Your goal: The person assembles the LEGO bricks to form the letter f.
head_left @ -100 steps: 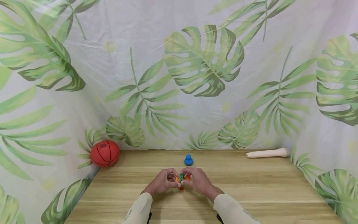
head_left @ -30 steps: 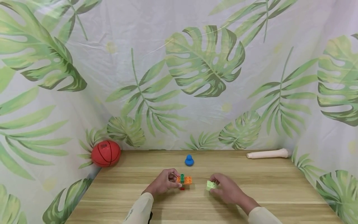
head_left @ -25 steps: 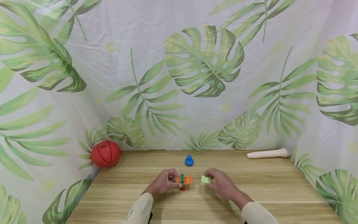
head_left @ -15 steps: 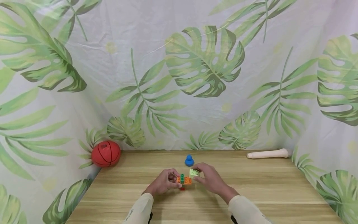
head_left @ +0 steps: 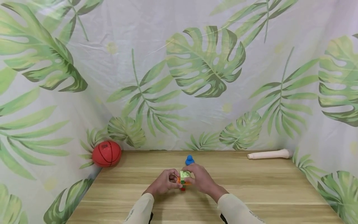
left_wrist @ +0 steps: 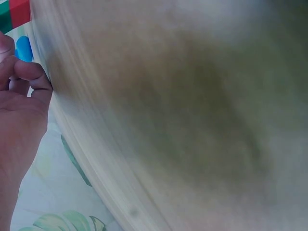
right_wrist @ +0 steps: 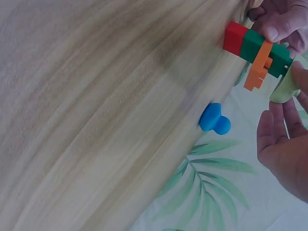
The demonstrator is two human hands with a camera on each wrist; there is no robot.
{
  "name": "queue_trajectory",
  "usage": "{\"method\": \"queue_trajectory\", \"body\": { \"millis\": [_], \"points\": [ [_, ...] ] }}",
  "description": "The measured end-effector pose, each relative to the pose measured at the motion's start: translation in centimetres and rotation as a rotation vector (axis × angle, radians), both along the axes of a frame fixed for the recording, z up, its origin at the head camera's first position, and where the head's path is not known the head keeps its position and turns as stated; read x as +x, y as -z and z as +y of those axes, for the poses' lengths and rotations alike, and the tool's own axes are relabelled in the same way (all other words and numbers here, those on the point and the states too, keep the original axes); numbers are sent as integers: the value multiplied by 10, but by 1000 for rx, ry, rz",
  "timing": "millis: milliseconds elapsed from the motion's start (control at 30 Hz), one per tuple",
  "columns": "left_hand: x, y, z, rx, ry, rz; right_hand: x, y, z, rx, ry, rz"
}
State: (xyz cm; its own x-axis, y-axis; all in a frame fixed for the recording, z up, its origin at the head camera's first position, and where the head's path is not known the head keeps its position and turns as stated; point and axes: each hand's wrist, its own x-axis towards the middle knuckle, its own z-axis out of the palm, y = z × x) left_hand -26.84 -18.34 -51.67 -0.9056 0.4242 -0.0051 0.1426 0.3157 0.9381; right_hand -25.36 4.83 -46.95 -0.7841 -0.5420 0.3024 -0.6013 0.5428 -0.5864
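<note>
My left hand (head_left: 163,183) pinches a stack of toy building bricks above the table. In the right wrist view the stack shows a red brick (right_wrist: 235,38) at the bottom, a green brick (right_wrist: 250,45), an orange brick (right_wrist: 257,70) sticking out sideways, and another green brick (right_wrist: 281,61) at the top. My right hand (head_left: 203,181) holds a pale green brick (head_left: 185,175) between thumb and fingers. That brick sits at the stack's top end, slightly tilted in the right wrist view; whether it is pressed on, I cannot tell. Only part of the stack (left_wrist: 19,12) shows in the left wrist view.
A blue knob-shaped object (head_left: 189,160) stands just behind the right hand on the wooden table (head_left: 265,186). A red basketball (head_left: 107,153) lies at the back left, and a pale tapered stick-like object (head_left: 269,154) at the back right. A leaf-print curtain (head_left: 151,77) hangs behind.
Over the last second my right hand has brought the pale green brick leftward from the table's right side to the top of the stack. The left hand has kept its grip nearly in place.
</note>
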Motion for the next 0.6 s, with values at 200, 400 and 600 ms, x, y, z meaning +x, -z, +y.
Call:
{"method": "queue_trajectory", "body": {
  "millis": [200,400,600],
  "points": [
    [1,-1,0,-5,-7,1,-2,-2,-1,43,12,26],
    [1,-2,0,-8,-14,-2,-2,-5,-2,45,9,28],
    [1,0,0,-5,-5,-11,-2,-4,-2,51,12,30]
  ]
}}
